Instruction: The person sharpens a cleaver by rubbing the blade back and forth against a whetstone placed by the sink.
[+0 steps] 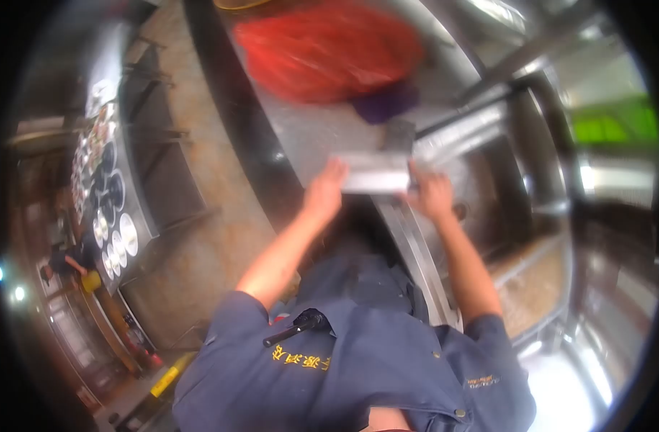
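Note:
Both hands are at the front edge of a metal counter [290,133], blurred by motion. Between them is a flat, pale, shiny rectangular thing [376,174], shaped somewhat like a cleaver blade; the blur hides its exact kind. My left hand [326,191] is closed at its left end. My right hand [432,193] closes round its right end, where a small dark part shows by the fingers. Just beyond lies a dark grey block [399,135]. A purple thing [386,102] and a large red plastic bag [329,50] rest farther back on the counter.
A metal sink [481,194] is to the right, with a brown board-like surface [535,284] nearer me. On the left, across a stained floor [225,237], stands a metal table [146,205] bearing several plates. Farther off is another person [66,263] with something yellow.

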A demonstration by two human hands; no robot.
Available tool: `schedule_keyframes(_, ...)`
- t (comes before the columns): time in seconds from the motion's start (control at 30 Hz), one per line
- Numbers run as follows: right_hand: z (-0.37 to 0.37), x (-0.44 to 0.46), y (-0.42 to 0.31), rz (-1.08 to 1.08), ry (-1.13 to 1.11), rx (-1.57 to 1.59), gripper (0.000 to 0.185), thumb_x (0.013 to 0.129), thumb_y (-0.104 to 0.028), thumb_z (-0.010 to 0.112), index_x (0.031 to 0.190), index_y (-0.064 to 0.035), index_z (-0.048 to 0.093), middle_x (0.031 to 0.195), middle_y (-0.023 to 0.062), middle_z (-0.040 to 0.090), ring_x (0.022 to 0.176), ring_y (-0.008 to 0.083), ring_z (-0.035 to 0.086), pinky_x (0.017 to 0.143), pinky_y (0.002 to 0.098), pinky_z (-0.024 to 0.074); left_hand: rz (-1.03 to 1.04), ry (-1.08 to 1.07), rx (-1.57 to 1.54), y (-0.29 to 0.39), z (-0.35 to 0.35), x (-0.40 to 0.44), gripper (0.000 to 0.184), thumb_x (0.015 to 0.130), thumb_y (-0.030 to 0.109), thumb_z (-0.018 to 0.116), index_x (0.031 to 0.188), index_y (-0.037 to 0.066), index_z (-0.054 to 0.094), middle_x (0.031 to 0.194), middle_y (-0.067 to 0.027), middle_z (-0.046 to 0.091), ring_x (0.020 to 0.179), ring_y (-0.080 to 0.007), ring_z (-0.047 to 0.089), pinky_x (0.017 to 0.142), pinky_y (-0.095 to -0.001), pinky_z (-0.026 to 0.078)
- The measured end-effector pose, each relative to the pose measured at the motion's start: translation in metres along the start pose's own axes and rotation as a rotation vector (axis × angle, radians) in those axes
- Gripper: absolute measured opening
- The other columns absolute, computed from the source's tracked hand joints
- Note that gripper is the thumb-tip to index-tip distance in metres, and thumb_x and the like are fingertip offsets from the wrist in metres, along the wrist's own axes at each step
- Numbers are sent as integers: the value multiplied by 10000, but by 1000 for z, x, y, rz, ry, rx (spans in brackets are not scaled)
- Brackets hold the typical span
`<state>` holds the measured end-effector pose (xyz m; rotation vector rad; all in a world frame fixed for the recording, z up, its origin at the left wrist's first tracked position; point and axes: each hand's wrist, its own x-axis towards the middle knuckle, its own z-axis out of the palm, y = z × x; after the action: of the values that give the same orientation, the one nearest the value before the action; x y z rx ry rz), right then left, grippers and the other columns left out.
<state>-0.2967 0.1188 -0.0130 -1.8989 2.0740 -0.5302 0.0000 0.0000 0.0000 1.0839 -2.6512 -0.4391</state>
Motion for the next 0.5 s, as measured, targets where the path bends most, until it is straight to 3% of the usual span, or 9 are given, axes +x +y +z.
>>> schedule_keyframes(0.07,28,-35,-11,-38,83,-46,913,815,-694,733,1445,-48,595,731,4,717,733,255,679,834,426,490,5,32,4,-7,25,-39,570,762,-90,559,1309,15,676,1450,-256,579,1393,-397,529,1143,-461,480)
schedule_keyframes(0.13,-25,-110,-59,98,-149,-20,957,786,-720,740,1434,-31,601,721,67,701,720,290,679,770,440,522,-91,-149,-107,39,-15,-92,573,764,-97,558,1313,20,676,1468,-234,573,1413,-378,512,1150,-447,478)
schedule_keyframes(0.2,-17,-11,-16,105,-101,-120,946,776,-727,745,1414,-40,625,832,177,709,728,331,682,716,459,518,-98,-1,-122,8,9,-1,566,794,-86,551,1335,31,667,1482,-213,567,1428,-360,499,1156,-438,474)
schedule_keyframes(0.23,-24,17,4,84,-15,-123,921,771,-700,769,1410,-52,628,837,188,705,725,354,671,700,477,512,-89,81,-179,2,32,41,545,826,-70,543,1347,39,662,1488,-205,563,1432,-353,495,1158,-436,472)
schedule_keyframes(0.33,-16,17,-8,191,-24,-136,908,764,-662,797,1415,-52,625,837,185,707,718,374,652,715,488,510,-108,58,-140,-8,48,52,458,933,24,505,1365,60,653,1505,-199,547,1441,-358,481,1159,-429,469)
schedule_keyframes(0.43,0,-70,-21,226,17,-151,882,797,-597,791,1424,-5,606,826,181,714,767,388,671,753,505,507,-128,-87,-267,28,20,13,407,1004,103,477,1369,63,653,1528,-179,537,1457,-358,465,1208,-417,412)
schedule_keyframes(0.47,3,-104,-27,297,5,-135,885,797,-576,802,1428,12,599,842,181,718,790,390,683,756,503,509,31,-71,-221,22,53,-4,415,1009,110,477,1389,75,641,1553,-167,515,1467,-345,456,1215,-406,406)
schedule_keyframes(0.5,-5,-124,-42,355,59,-166,893,789,-570,815,1433,8,596,832,181,716,800,393,683,777,514,508,-26,-131,-343,41,43,3,412,999,111,501,1386,83,640,1566,-151,504,1479,-331,444,1211,-394,418)
